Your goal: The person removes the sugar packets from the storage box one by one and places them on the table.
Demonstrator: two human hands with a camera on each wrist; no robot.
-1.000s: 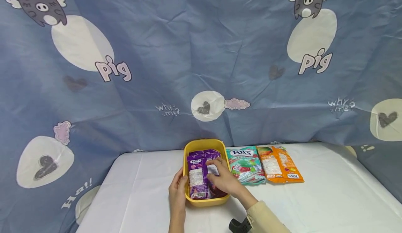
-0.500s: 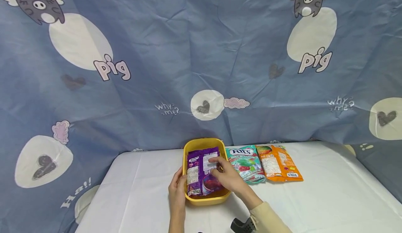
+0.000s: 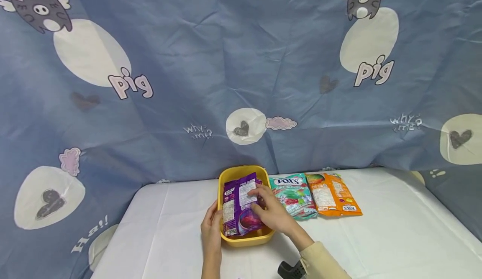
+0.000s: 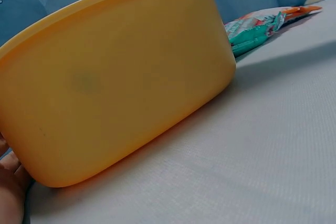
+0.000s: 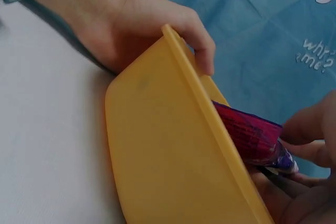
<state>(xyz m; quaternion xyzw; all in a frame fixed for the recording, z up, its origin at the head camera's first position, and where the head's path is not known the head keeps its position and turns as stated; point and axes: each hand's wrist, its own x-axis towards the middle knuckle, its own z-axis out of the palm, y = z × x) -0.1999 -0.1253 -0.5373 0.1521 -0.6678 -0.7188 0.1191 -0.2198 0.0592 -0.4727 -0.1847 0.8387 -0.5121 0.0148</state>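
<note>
A yellow plastic tub (image 3: 248, 241) stands on the white table. My left hand (image 3: 211, 228) grips its left side; in the right wrist view the thumb of my left hand (image 5: 142, 24) hooks over the rim. Inside lies a purple Fox's candy bag (image 3: 241, 203), its back label facing up and its top slanted to the right. My right hand (image 3: 273, 212) reaches over the tub's right rim and pinches the bag's right side. In the right wrist view, the fingers of my right hand (image 5: 315, 135) hold the bag's end. A bit of more purple packaging shows behind the bag.
Right of the tub lies a teal Fox's mint candy bag (image 3: 291, 195), with an orange candy bag (image 3: 335, 195) beside it. A blue printed curtain (image 3: 188, 82) hangs behind the table. A dark wrist device (image 3: 290, 270) sits below my right sleeve.
The purple bag in my right hand has been lifted at its right side and turned, its top now slanting right. My left hand stays on the tub.
</note>
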